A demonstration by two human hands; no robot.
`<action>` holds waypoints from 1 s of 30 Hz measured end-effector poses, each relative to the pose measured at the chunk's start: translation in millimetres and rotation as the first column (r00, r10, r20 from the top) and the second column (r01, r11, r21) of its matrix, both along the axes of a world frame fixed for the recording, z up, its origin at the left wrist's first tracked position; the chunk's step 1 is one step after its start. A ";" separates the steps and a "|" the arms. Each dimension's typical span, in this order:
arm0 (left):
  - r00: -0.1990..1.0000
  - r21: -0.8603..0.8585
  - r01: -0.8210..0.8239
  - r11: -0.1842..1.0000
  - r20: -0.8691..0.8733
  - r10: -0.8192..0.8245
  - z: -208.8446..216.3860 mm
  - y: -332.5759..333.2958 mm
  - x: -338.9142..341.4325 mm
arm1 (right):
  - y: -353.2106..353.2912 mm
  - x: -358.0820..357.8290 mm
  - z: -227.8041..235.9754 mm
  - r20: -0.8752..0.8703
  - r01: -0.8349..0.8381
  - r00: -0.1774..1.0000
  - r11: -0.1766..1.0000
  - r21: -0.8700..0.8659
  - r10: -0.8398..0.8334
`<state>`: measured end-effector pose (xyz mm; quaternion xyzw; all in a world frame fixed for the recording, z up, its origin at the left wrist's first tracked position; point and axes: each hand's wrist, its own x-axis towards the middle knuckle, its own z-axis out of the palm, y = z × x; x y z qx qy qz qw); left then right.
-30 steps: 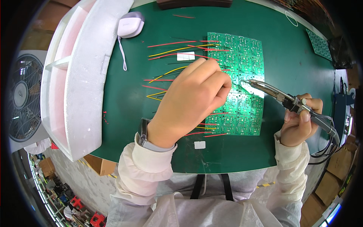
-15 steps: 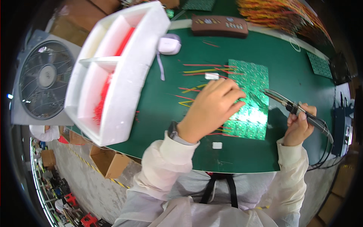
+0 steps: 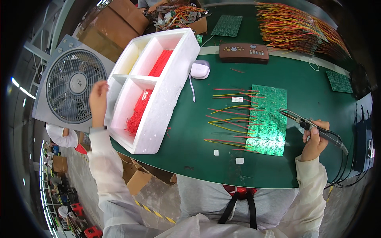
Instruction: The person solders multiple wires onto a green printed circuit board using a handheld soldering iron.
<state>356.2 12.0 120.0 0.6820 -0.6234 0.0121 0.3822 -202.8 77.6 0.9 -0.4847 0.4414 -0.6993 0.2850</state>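
Observation:
My right hand [image 3: 315, 141] grips a soldering iron [image 3: 305, 122] with a black cable and a thin tube alongside. Its tip points left, over the right side of a green circuit board panel [image 3: 269, 119]. Several red and yellow wires [image 3: 228, 111] lie with their right ends on the panel's left side and fan out leftward over the table. My left hand [image 3: 98, 104] is raised beside the left edge of a white foam box [image 3: 168, 107], in front of the fan. Its fingers are bunched; what they hold, if anything, cannot be made out.
Red wires [image 3: 139, 113] fill compartments of the foam box. A grey fan [image 3: 78, 83] stands left of it. On the green table [image 3: 190, 139] are a white earphone case [image 3: 200, 70] and a brown pencil case [image 3: 243, 53]. Behind lies a large wire bundle [image 3: 299, 29].
My left hand has left the panel and swung far left to the foam box, uncovering the wires. My right hand still holds the iron over the panel. The whole view has shifted.

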 end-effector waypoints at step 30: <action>0.966 -0.119 0.238 0.964 -0.073 -0.248 19.5 29.5 -201.3 | 3.1 -1.5 -1.8 0.008 -0.019 1.000 0.998 0.057 0.018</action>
